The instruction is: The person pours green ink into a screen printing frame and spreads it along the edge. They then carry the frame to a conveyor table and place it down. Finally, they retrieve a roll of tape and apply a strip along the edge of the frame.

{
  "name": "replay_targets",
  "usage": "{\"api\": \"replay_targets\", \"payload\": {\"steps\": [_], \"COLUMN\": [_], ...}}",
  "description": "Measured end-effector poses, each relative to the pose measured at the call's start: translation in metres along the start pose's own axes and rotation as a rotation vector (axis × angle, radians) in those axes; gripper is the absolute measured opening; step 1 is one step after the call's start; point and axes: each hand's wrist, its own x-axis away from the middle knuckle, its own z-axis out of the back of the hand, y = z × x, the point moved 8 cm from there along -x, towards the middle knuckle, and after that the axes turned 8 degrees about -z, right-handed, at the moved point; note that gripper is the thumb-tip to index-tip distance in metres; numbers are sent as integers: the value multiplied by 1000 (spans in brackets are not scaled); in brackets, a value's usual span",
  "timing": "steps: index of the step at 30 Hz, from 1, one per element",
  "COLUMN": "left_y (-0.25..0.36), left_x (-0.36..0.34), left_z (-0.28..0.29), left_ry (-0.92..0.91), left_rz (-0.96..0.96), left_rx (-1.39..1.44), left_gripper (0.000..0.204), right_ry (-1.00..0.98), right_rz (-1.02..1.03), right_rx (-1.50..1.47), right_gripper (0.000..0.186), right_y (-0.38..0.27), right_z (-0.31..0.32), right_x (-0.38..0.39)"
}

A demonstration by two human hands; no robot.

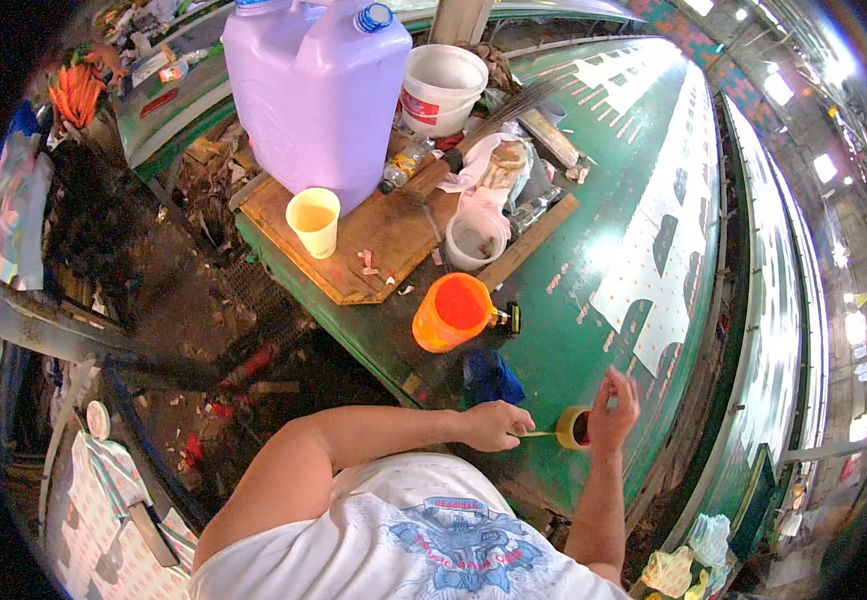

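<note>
My left hand is closed in a pinch on the free end of a yellowish tape strip. The strip runs to a roll of tape with a dark opening, at my right hand. The right hand's fingers are curled at the roll's right side and appear to grip it; part of the roll is hidden by them. Just beyond my left hand lies a crumpled dark blue cloth. An orange container with bright orange-red contents stands farther off, with a small black-and-yellow item beside it.
On the green table, a wooden board bears a large lilac jug and a yellow cup. Behind are white buckets, a brush and clutter. White patterned sheets lie along the right. The table's left edge drops to a littered floor.
</note>
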Motion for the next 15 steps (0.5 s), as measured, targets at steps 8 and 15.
{"api": "replay_targets", "payload": {"steps": [8, 15], "left_y": [0, -12], "left_x": [-1, -2], "left_z": [10, 16], "left_ry": [11, 83], "left_rz": [-53, -46], "left_rx": [73, 202], "left_gripper": [46, 47], "right_ry": [-53, -63], "right_rz": [459, 543], "right_rx": [-8, 147], "right_gripper": [21, 16], "right_y": [-133, -196], "right_z": [-130, -243], "right_x": [-212, -355]}}
